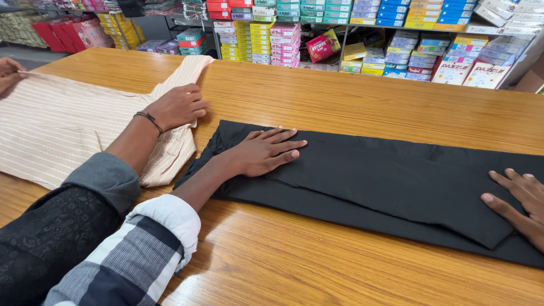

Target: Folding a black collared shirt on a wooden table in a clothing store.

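Nearest me, my right hand (518, 204) lies flat with its fingers spread on the near end of the folded black garment (385, 175), which is stretched long across the wooden table (340, 102). My left hand (266, 152) is flat on the other end, palm down, fingers spread, gripping nothing. As I judge it, the top layer sits at a slant over the lower one, so uneven pressure from either palm could slide it on the smooth wood and skew the fold or press in a crease. Just beyond my left hand, a co-worker's hand (178, 106) presses on a striped cream garment (51, 124) whose edge touches the black one, and a tug there might drag my corner. Stacked boxes (317, 34) fill the shelves behind
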